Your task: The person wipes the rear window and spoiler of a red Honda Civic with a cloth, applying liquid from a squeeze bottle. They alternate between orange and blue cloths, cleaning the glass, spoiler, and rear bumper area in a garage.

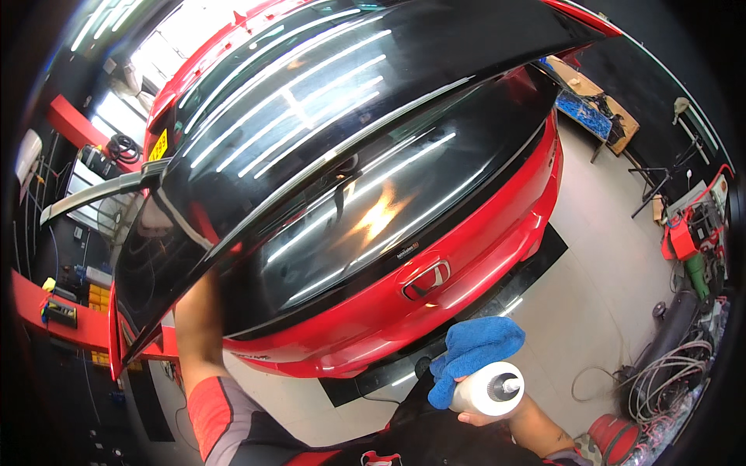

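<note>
In front of me is a red car with a dark rear window (pixel 365 217) and a red tailgate (pixel 334 338) bearing a chrome emblem. Above it spreads a large glossy black panel (pixel 303 116) streaked with ceiling-light reflections. My left forearm (pixel 199 326) reaches up behind the panel's lower left part, which hides the hand. Low and right of centre, my right hand (pixel 475 418) is closed around a white bottle (pixel 471 396) with a black cap and pale nozzle. A blue cloth (pixel 483 346) is bunched against that bottle, held in the same hand.
A dark mat (pixel 548 252) lies on the pale floor under the car's rear. To the right are a table (pixel 618 116), coiled hoses (pixel 672 377), a dark cylinder (pixel 660 338) and a red container (pixel 618 436). Red beams (pixel 62 311) and yellow bins (pixel 99 297) stand at left.
</note>
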